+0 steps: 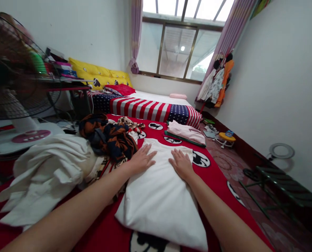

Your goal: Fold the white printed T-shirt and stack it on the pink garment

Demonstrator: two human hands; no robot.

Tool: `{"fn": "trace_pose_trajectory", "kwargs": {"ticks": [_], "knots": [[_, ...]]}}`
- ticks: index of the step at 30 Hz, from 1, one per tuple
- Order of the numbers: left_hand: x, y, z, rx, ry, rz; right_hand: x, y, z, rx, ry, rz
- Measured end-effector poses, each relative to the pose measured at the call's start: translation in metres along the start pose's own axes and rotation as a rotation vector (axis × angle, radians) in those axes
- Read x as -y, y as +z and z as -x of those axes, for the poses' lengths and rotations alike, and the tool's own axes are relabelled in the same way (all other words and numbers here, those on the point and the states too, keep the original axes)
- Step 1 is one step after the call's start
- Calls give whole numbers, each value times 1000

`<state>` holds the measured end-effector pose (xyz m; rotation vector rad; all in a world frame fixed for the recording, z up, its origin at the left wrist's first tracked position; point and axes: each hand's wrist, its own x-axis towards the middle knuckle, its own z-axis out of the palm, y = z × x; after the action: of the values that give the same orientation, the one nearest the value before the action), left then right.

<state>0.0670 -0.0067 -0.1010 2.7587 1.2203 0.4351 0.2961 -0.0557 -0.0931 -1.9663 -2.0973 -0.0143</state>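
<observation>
A white garment, seemingly a shirt (163,196), lies spread in a long folded shape on the red patterned bedcover (219,185). My left hand (142,159) rests flat on its upper left part, fingers spread. On the upper right part, my right hand (181,162) lies palm down with its fingers apart. Neither hand grips the cloth. Just beyond my right hand sits a stack of folded clothes (186,132), pink on top and dark green below. Left of my left hand is a heap of dark blue and brown clothing (108,136).
A crumpled white cloth (56,171) lies at the left, near a standing fan (27,134). Behind is a second bed with a stars-and-stripes cover (145,107). A dark green slatted stool (282,185) and a small yellow stool (227,137) stand on the floor at the right.
</observation>
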Motion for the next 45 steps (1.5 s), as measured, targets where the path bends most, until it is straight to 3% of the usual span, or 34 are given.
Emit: {"fn": "trace_pose_trajectory", "kwargs": {"ticks": [3,5,8,11,14,20,25,29,32,36,40,43,45], "knots": [[15,-8,29,45,-83,60,25,-13,30,-28,-20,6],[21,-9,42,14,-79,140,48,-23,62,-1,-200,-80],[23,-7,49,-146,-27,319,79,-34,115,70,-472,-283],[22,-9,49,-301,-25,494,102,-38,147,123,-526,-403],[21,-12,49,-366,-79,600,123,-38,149,160,-493,-370],[19,-16,53,-400,-130,675,173,-36,122,168,-471,-107],[19,-17,53,-408,-123,676,190,-27,117,223,-371,-44],[20,-16,53,-402,-107,674,189,-17,129,252,-450,-184],[21,-15,54,-405,-105,686,173,-16,144,185,-543,-290],[21,-14,52,-402,-102,686,125,-15,163,70,-519,-88],[22,-12,50,-409,-107,690,82,-1,171,7,-506,150],[24,-9,49,-425,-108,701,71,5,167,-83,-572,153],[25,-8,49,-439,-120,724,72,-5,157,-83,-570,24]]}}
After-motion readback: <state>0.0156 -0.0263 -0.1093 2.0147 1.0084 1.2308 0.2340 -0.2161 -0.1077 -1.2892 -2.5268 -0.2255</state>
